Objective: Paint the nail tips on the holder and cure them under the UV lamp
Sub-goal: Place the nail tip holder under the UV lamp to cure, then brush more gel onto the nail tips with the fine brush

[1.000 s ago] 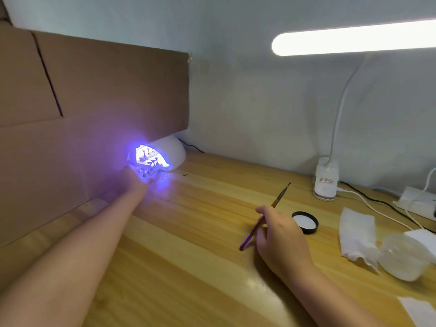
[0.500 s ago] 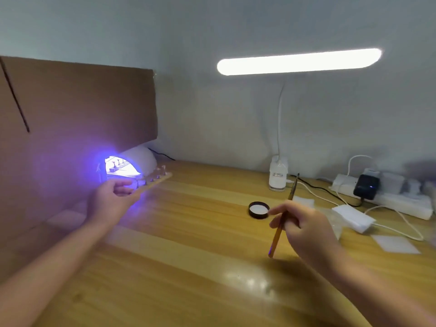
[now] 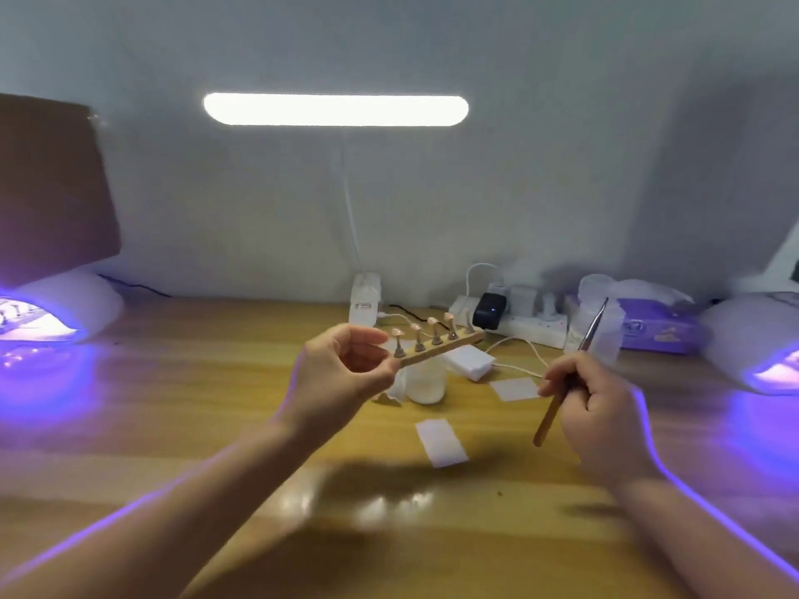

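Left hand pinches holder; right hand grips brush.

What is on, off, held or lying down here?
Desk lamp: on.
Left UV lamp: glowing purple.
Right UV lamp: glowing purple.
Nail holder: held up by left hand.
Brush: gripped by right hand.
Paper wipe: lying flat.
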Available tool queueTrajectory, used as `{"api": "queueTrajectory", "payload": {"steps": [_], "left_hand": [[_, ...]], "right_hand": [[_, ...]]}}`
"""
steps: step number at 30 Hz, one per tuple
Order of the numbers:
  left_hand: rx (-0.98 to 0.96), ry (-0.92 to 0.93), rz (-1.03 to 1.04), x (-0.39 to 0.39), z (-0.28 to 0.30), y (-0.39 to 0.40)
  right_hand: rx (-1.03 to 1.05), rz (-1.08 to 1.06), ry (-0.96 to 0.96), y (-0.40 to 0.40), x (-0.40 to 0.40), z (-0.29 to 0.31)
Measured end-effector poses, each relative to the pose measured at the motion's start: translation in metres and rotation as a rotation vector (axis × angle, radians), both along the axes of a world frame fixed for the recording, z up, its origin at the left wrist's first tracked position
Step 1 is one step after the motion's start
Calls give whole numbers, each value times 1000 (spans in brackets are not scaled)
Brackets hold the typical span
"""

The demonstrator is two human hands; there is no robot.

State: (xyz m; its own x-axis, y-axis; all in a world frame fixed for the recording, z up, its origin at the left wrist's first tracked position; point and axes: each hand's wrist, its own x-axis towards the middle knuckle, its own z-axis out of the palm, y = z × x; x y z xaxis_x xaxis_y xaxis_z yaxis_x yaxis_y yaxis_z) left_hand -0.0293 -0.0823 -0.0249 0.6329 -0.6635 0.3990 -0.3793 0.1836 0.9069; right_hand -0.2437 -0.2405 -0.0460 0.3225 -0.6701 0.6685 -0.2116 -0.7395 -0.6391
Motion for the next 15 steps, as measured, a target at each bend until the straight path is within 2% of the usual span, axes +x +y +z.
{"api": "queueTrajectory", "payload": {"steps": [6,15], "left_hand": [[92,-38,-80,-31,-28,-19],[200,-283,-113,-15,-43,-15]], "right_hand": [[15,-47,-47,-10,-10,-9],[3,16,41,-7,-6,-20]]}}
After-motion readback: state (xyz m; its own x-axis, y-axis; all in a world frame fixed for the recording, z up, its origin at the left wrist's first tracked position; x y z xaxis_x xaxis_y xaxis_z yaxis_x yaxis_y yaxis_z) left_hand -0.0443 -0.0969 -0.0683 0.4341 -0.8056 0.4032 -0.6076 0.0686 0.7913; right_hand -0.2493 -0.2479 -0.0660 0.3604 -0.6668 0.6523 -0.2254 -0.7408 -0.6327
